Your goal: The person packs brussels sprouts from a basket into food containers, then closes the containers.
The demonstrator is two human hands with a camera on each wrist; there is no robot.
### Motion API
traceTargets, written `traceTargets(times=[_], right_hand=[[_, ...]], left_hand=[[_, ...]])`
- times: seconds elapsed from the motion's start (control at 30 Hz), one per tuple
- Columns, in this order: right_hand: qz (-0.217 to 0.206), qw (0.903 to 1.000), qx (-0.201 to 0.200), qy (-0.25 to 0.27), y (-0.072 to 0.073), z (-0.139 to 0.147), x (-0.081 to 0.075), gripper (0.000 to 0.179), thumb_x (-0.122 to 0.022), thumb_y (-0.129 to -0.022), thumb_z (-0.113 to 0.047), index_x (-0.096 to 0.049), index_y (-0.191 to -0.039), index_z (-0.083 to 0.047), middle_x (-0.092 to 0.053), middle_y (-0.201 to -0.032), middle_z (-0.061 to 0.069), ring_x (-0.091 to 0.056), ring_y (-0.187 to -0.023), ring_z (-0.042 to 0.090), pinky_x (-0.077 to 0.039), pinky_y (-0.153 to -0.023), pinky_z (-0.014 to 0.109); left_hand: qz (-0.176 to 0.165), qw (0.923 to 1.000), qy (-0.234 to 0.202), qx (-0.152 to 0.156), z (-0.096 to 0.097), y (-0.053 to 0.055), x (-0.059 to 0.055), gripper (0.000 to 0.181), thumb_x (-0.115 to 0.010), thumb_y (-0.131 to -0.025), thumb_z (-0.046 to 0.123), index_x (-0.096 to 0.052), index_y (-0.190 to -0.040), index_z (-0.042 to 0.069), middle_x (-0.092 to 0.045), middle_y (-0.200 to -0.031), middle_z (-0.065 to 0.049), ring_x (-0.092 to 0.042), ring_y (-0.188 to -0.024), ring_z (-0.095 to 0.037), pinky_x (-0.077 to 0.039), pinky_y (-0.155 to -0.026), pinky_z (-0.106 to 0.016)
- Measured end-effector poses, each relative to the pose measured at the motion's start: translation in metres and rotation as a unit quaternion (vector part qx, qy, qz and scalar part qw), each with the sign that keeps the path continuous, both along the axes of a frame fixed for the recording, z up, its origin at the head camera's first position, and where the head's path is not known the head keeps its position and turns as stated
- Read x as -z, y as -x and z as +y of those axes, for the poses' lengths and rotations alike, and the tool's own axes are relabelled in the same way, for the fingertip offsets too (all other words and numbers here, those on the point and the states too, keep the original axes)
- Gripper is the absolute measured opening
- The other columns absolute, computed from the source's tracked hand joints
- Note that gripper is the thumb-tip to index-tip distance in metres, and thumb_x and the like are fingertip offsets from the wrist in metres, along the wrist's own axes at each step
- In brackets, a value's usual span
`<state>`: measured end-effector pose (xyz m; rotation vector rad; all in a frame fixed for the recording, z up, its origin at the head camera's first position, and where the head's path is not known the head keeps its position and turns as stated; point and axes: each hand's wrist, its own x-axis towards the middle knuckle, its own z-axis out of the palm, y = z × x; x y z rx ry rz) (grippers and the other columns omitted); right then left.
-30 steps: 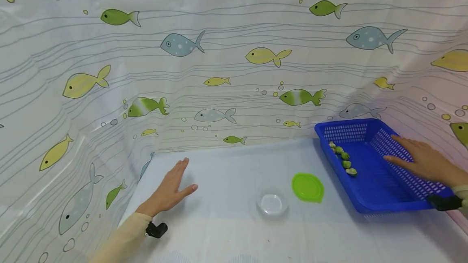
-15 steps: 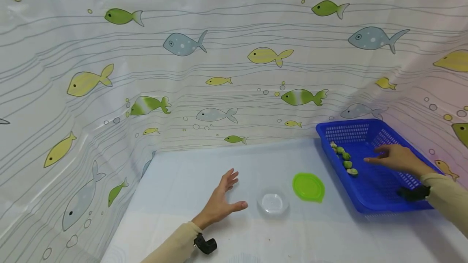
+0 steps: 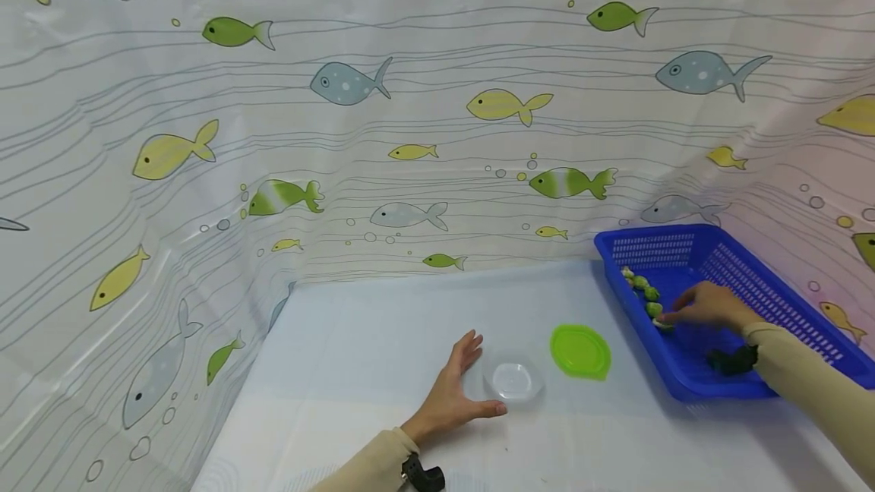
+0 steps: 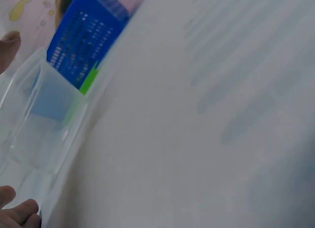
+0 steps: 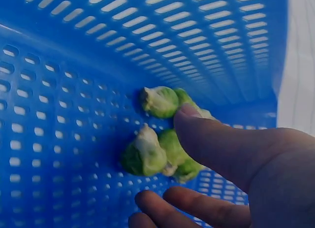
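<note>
A small clear plastic container (image 3: 513,383) stands on the white-covered table. My left hand (image 3: 446,395) is at its left side, thumb and fingers spread apart around it; in the left wrist view the container (image 4: 47,122) shows between the thumb and the fingertips (image 4: 22,211). On the right, my right hand (image 3: 711,305) reaches into a blue plastic basket (image 3: 786,291). Several Brussels sprouts (image 3: 652,310) lie along the basket's left wall. Seen from the right wrist, the thumb overlaps the sprouts (image 5: 147,154), with the other fingers apart below them.
A bright green lid (image 3: 579,351) lies flat between the container and the basket. Behind and at both sides hangs a white curtain (image 3: 328,173) printed with fish. The basket's perforated walls rise around the right hand.
My left hand has moved right across the table to the container. My right hand has moved left and down inside the basket, to the sprouts.
</note>
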<state>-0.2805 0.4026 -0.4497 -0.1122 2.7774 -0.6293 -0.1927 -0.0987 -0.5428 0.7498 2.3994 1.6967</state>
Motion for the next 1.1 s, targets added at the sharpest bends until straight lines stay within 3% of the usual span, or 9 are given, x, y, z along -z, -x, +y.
traceTargets(times=[0.3,0.53,0.73,1.1], right_hand=[[-0.003,0.9999,0.004,-0.013,0.002,-0.009,0.008,0.071,-0.084,-0.086,-0.052,-0.075,-0.115,0.012,-0.07,-0.119,0.037,-0.066,-0.108,0.058,-0.06,-0.084,0.064],[-0.002,1.0,0.002,-0.009,0.006,-0.011,0.009,0.071,-0.085,-0.084,-0.054,-0.076,-0.112,0.01,-0.073,-0.115,0.033,-0.069,-0.105,0.053,-0.061,-0.083,0.063],[0.008,0.9999,-0.007,-0.011,0.008,-0.009,0.011,0.068,-0.085,-0.084,-0.054,-0.078,-0.11,0.009,-0.075,-0.112,0.03,-0.07,-0.102,0.05,-0.061,-0.082,0.061],[0.007,0.9999,0.001,-0.014,0.008,-0.012,0.011,0.06,-0.084,-0.085,-0.048,-0.079,-0.106,0.007,-0.077,-0.105,0.026,-0.072,-0.097,0.045,-0.061,-0.081,0.061]], left_hand=[[0.008,0.9999,-0.002,-0.008,0.016,-0.002,0.006,0.123,-0.096,-0.078,0.028,-0.017,-0.169,0.007,-0.039,-0.17,-0.013,-0.039,-0.157,-0.03,-0.035,-0.129,-0.035],[0.03,0.9993,0.01,-0.021,0.019,-0.001,0.006,0.114,-0.095,-0.079,0.032,-0.026,-0.166,0.006,-0.044,-0.167,-0.014,-0.045,-0.153,-0.032,-0.039,-0.126,-0.044],[0.037,0.9989,0.013,-0.024,0.019,-0.001,0.005,0.107,-0.095,-0.079,0.031,-0.033,-0.164,0.008,-0.054,-0.16,-0.013,-0.053,-0.148,-0.029,-0.041,-0.123,-0.039],[0.04,0.9988,0.011,-0.028,0.02,-0.002,0.006,0.107,-0.095,-0.08,0.032,-0.034,-0.163,0.007,-0.054,-0.16,-0.011,-0.052,-0.148,-0.028,-0.04,-0.125,-0.041]])
